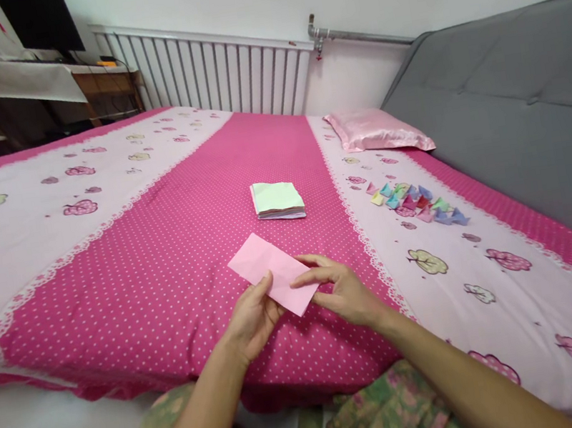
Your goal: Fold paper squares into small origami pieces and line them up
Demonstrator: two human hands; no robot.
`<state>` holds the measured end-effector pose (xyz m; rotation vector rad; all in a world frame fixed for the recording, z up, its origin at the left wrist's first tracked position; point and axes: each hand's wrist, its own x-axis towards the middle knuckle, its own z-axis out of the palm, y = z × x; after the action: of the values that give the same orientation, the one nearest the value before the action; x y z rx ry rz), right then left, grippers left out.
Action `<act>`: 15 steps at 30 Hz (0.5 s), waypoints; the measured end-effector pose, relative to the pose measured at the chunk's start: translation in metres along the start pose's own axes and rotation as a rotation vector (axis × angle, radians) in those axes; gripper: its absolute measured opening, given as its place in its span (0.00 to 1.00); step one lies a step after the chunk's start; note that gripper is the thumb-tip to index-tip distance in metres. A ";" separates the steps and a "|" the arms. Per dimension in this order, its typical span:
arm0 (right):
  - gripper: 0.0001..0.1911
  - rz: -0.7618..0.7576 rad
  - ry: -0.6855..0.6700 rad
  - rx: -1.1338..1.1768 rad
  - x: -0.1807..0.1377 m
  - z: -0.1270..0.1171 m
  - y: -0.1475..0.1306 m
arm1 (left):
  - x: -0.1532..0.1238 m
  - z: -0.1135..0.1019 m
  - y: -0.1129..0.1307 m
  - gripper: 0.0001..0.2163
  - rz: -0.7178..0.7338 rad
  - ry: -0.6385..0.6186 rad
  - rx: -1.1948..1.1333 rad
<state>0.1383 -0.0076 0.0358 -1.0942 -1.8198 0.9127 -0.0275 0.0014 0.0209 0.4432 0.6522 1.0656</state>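
Observation:
A pink sheet of paper [266,264], shaped as a long rectangle that looks folded, is held tilted above the near edge of the bed. My left hand [253,317] grips its lower left side, thumb on top and fingers beneath. At its right end, my right hand [338,289] pinches the paper, with some fingers over it and others behind. Just beyond lies a stack of square paper [277,197], pale green on top with other colours at its edges. Off to the right sits a cluster of small folded paper pieces [417,202] in several colours.
The bed has a pink dotted and white patterned bedspread [167,283]. A pink pillow [378,130] rests near the grey padded headboard [514,76]. Behind stand a white radiator [208,67] and a desk [14,76] with a monitor [42,25].

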 end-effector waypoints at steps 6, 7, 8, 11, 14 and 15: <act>0.15 0.052 -0.011 0.039 0.000 -0.001 0.004 | 0.000 -0.001 -0.001 0.13 0.008 -0.020 0.032; 0.15 0.067 -0.007 0.054 0.001 -0.001 0.004 | 0.000 -0.001 -0.001 0.12 0.012 -0.020 0.033; 0.14 0.082 -0.001 0.067 0.001 -0.001 0.005 | 0.000 -0.001 -0.001 0.12 0.018 -0.023 0.032; 0.11 0.120 0.041 0.090 0.002 -0.002 0.004 | -0.001 0.000 -0.002 0.12 0.005 -0.060 0.030; 0.09 0.146 0.084 0.116 0.003 -0.002 0.004 | -0.001 0.001 -0.002 0.14 -0.036 -0.132 0.037; 0.09 0.151 0.094 0.119 0.003 -0.001 0.004 | -0.002 0.001 -0.002 0.14 -0.045 -0.150 0.038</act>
<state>0.1400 -0.0032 0.0339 -1.1911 -1.6021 1.0268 -0.0261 -0.0010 0.0207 0.5337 0.5470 0.9689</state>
